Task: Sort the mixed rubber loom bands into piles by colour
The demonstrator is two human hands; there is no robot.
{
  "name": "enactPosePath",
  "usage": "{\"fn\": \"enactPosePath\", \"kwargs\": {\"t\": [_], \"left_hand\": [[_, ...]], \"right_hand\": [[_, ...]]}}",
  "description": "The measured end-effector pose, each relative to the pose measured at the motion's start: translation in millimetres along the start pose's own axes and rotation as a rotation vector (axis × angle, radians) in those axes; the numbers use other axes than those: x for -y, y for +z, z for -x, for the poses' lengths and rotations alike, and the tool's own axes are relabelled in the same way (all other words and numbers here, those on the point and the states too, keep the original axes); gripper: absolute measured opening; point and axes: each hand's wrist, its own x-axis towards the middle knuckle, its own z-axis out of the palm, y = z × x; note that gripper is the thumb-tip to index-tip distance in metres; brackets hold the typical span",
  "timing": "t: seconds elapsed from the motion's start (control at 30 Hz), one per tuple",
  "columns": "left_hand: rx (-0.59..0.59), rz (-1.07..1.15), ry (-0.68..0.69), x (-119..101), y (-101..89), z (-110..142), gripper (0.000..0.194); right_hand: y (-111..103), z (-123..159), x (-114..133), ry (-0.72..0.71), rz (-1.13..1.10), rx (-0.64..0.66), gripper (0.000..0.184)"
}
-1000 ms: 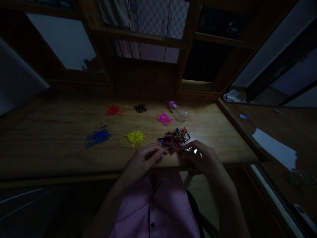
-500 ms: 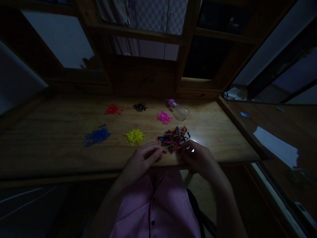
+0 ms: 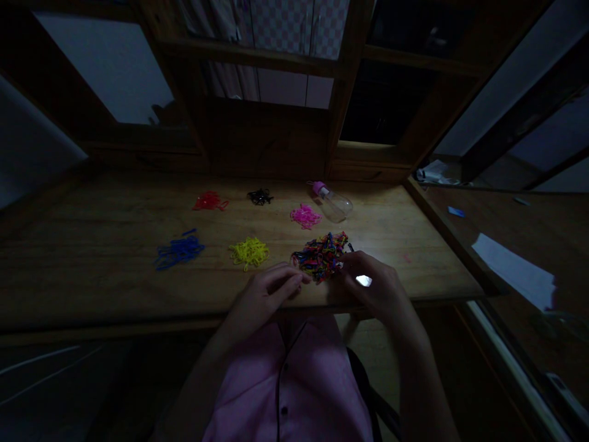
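Note:
A mixed heap of small coloured rubber bands (image 3: 322,255) lies near the desk's front edge. At its right side is my right hand (image 3: 375,285), thumb and forefinger curved together in a ring with the tips against the heap. What they pinch is too dark to make out. My left hand (image 3: 276,287) rests at the heap's lower left, thumb and forefinger pressed together; anything between them is hidden. Single-colour piles lie around: yellow bands (image 3: 249,252), blue bands (image 3: 180,250), red bands (image 3: 209,201), black bands (image 3: 260,196) and pink bands (image 3: 305,216).
A clear bottle with a pink cap (image 3: 335,205) lies on its side behind the heap. The wooden desk (image 3: 115,270) has shelving along its back. White paper (image 3: 513,270) and a small blue item (image 3: 455,212) lie on the surface to the right.
My right hand has shifted slightly up and to the right along the heap's edge, with a wider gap showing inside its finger ring. My left hand stays almost still.

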Motion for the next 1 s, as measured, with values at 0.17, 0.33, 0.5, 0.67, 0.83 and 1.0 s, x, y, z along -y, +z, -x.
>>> {"fn": "enactPosePath", "kwargs": {"t": [0.17, 0.33, 0.5, 0.67, 0.83, 1.0], "left_hand": [[0.002, 0.003, 0.002, -0.4, -0.3, -0.1, 0.028], [-0.003, -0.011, 0.001, -1.4, -0.4, -0.4, 0.028], [-0.008, -0.012, 0.001, -1.9, 0.1, 0.8, 0.029], [-0.003, -0.01, -0.003, -2.3, 0.0, 1.0, 0.029], [0.001, -0.01, 0.004, -2.5, -0.3, 0.7, 0.027], [0.001, -0.02, 0.01, -2.8, -0.5, 0.4, 0.028]], "right_hand": [[-1.2, -1.7, -0.8, -0.017, -0.01, 0.002, 0.024], [-4.4, -3.8, 0.5, -0.039, 0.003, 0.013, 0.022], [-4.8, -4.0, 2.9, 0.004, -0.023, -0.02, 0.014], [-4.5, -4.0, 4.2, 0.016, -0.111, -0.089, 0.014], [-5.5, -4.6, 6.8, 0.006, -0.117, -0.13, 0.021], [-3.3, -3.2, 3.2, 0.092, -0.199, -0.115, 0.019]]}}
